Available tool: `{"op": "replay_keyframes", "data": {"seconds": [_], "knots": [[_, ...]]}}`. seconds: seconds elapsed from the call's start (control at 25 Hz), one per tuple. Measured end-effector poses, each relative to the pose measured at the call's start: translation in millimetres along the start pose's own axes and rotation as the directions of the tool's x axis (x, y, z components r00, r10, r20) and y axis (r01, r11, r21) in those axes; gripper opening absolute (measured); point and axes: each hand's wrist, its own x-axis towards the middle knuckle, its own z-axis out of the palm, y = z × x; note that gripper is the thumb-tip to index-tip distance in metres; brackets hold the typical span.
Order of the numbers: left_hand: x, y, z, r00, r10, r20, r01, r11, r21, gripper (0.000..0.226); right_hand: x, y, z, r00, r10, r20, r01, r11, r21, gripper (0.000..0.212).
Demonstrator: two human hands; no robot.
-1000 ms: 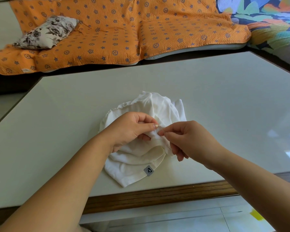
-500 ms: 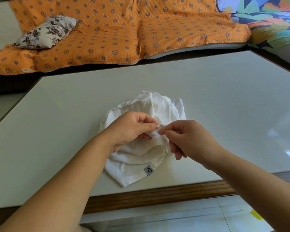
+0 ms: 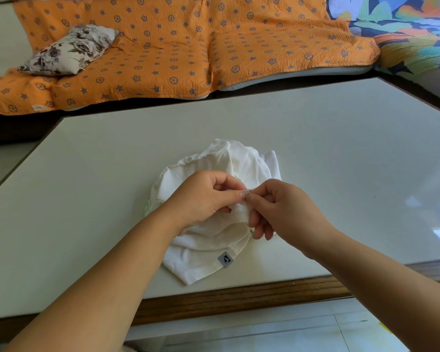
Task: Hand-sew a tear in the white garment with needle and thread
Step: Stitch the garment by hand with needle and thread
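Note:
A crumpled white garment (image 3: 208, 250) with a small grey label lies on the pale table (image 3: 87, 174) near its front edge. My left hand (image 3: 203, 196) pinches a fold of the fabric between thumb and forefinger. My right hand (image 3: 282, 209) meets it fingertip to fingertip, its thumb and forefinger pinched on a thin needle (image 3: 248, 191) that shows as a short glint right at the fold. No thread can be made out, and the tear is hidden under my fingers.
The table has a wooden front rim (image 3: 239, 298). Beyond its far edge is a sofa with an orange patterned cover (image 3: 188, 54), a floral cushion (image 3: 69, 49) at left and a colourful blanket (image 3: 404, 26) at right. Tiled floor lies below.
Both hands stay at the same fold. My right fingertips have closed in slightly towards the left thumb; the garment has barely shifted.

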Motion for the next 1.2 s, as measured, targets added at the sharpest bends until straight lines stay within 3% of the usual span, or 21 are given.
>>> {"op": "replay_keyframes", "data": {"seconds": [0.24, 0.4, 0.6, 0.72, 0.76, 0.8, 0.88, 0.96, 1.0, 1.08, 1.12, 1.2], "knots": [[-4, 4, 9, 0.998, 0.060, -0.027, -0.058, 0.996, 0.074, 0.017, 0, -3, 0, 0.998, 0.036, -0.049, -0.025, 0.975, 0.219, 0.011], [-4, 3, 9, 0.996, 0.079, -0.048, -0.069, 0.981, 0.181, 0.019, 3, -2, 0, 0.999, 0.038, 0.003, -0.037, 0.970, 0.242, 0.008], [-4, 2, 10, 0.998, 0.057, -0.040, -0.047, 0.973, 0.225, 0.013, 2, -5, -3, 1.000, 0.027, 0.004, -0.027, 0.999, 0.038, 0.008], [-4, 4, 9, 0.999, 0.032, -0.015, -0.029, 0.989, 0.148, 0.013, 12, -7, -14, 0.985, -0.042, -0.165, 0.018, 0.989, -0.147, 0.012], [-4, 4, 8, 1.000, 0.022, -0.009, -0.020, 0.992, 0.122, 0.014, 17, -7, -20, 0.973, -0.043, -0.226, 0.013, 0.991, -0.132, 0.012], [-4, 3, 7, 1.000, 0.013, -0.003, -0.013, 0.995, 0.101, 0.014, 22, -7, -27, 0.965, -0.013, -0.260, 0.003, 0.999, -0.039, 0.012], [-4, 3, 6, 1.000, -0.001, 0.011, 0.000, 0.998, 0.056, 0.014, 29, -11, -40, 0.975, 0.096, -0.200, -0.024, 0.941, 0.337, 0.011], [-3, 3, 6, 1.000, -0.011, 0.023, 0.010, 1.000, 0.013, 0.016, 32, -15, -50, 0.989, 0.133, -0.067, -0.049, 0.714, 0.698, 0.010], [-3, 4, 6, 0.999, -0.016, 0.030, 0.016, 1.000, 0.001, 0.016, 34, -15, -54, 0.991, 0.131, -0.041, -0.048, 0.608, 0.793, 0.011], [-3, 4, 6, 0.998, -0.031, 0.046, 0.032, 0.999, -0.020, 0.017, 40, -12, -59, 0.989, 0.123, -0.085, 0.008, 0.527, 0.850, 0.011], [-3, 3, 5, 0.998, -0.039, 0.053, 0.041, 0.999, -0.033, 0.017, 45, -9, -60, 0.981, 0.126, -0.144, 0.050, 0.555, 0.830, 0.011], [-3, 3, 4, 0.996, -0.056, 0.065, 0.060, 0.997, -0.055, 0.017, 52, -2, -61, 0.942, 0.122, -0.312, 0.134, 0.718, 0.684, 0.012]]}}
